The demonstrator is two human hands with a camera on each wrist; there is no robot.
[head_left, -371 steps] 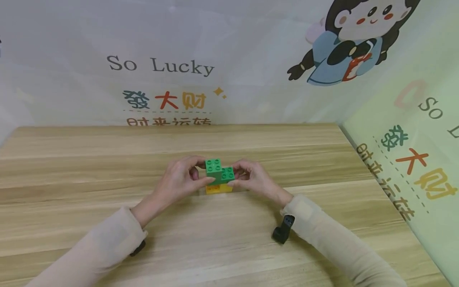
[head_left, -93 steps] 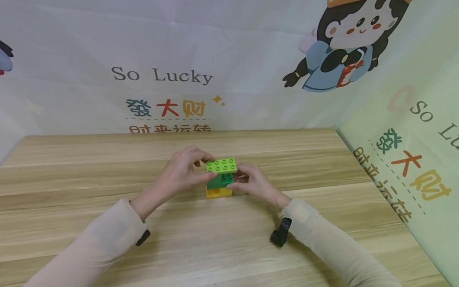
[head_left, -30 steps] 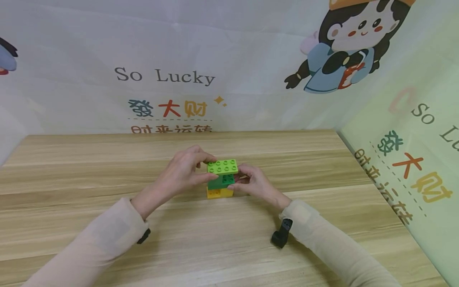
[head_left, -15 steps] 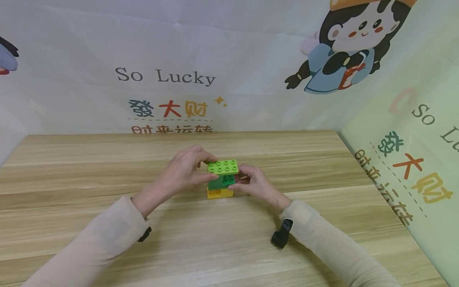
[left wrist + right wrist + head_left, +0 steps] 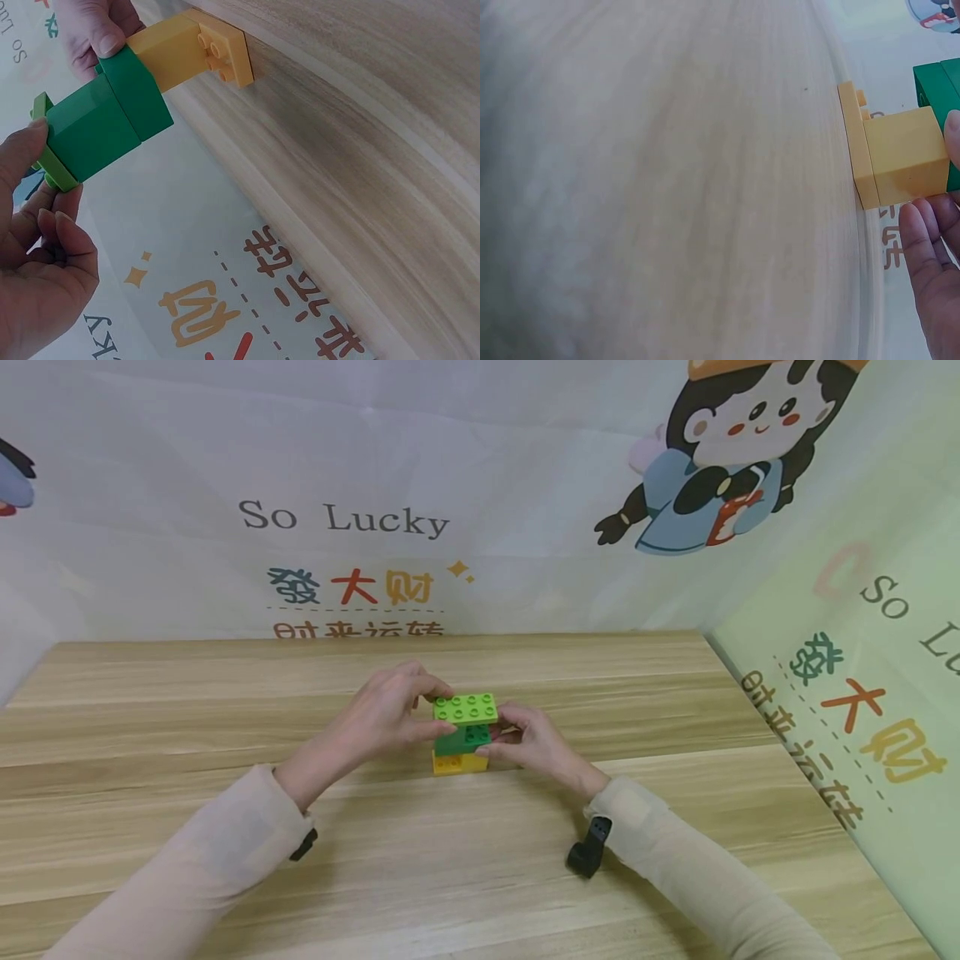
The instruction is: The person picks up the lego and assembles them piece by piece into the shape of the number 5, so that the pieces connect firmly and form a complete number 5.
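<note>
Between the hands stands a toy-brick stack on the table: a flat yellow brick (image 5: 237,54) at the bottom, a yellow block (image 5: 166,49) on it, then a wider dark green brick (image 5: 142,91) and a square dark green brick (image 5: 91,129). On top lies a flat lime-green brick (image 5: 465,709) with two rows of studs, overhanging to the right. My left hand (image 5: 378,714) pinches this lime brick at its left end, thumb in front. My right hand (image 5: 534,743) holds the wider dark green brick at its right end; its fingers behind the stack are partly hidden in the head view.
The wooden table (image 5: 450,868) stretches out around the stack. A printed white cloth (image 5: 525,527) hangs along its back edge, and another printed cloth (image 5: 885,635) borders the right edge. A black wrist device (image 5: 588,850) sits by the right cuff.
Twelve seconds ago no lime brick was on the stack, and my left hand was at the dark green bricks. In the last three seconds the hands and stack have hardly moved.
</note>
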